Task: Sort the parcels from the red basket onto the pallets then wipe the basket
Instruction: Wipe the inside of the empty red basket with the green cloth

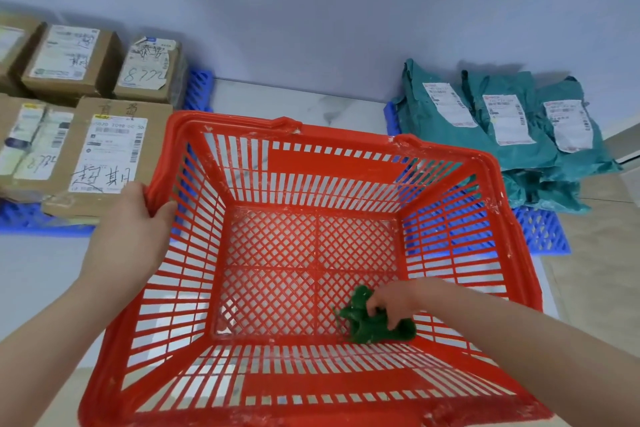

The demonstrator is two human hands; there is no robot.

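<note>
In the head view, the red basket (332, 163) stands on the floor (294, 100) between two blue pallets, with its far side toward the floor's wall edge. No parcels lie in it. The cardboard boxes (110, 149) sit on the left pallet (20, 218) and the teal mailer bags (502, 128) on the right pallet (543, 229), so you are probably at the wiping step.

Expect the basket to be light and fairly stiff. Its slatted plastic walls may flex a little and it could skid on the smooth floor when you push on it. The thick rim is the best place to hold it. Pale smears and specks show on the rim and slats.

Your left hand (128, 229) grips that rim at the basket's far left corner. The thumb is hooked over the inside, and the fingers appear to wrap the outside, though they are hidden.

Your right hand (391, 302) reaches down inside with its fingers curled round a green cloth (374, 329). It presses the cloth on the lattice bottom near the basket's near right corner. The cloth is soft and bunched, and it may snag on the open grid, so keep it wadded in your grip.
</note>
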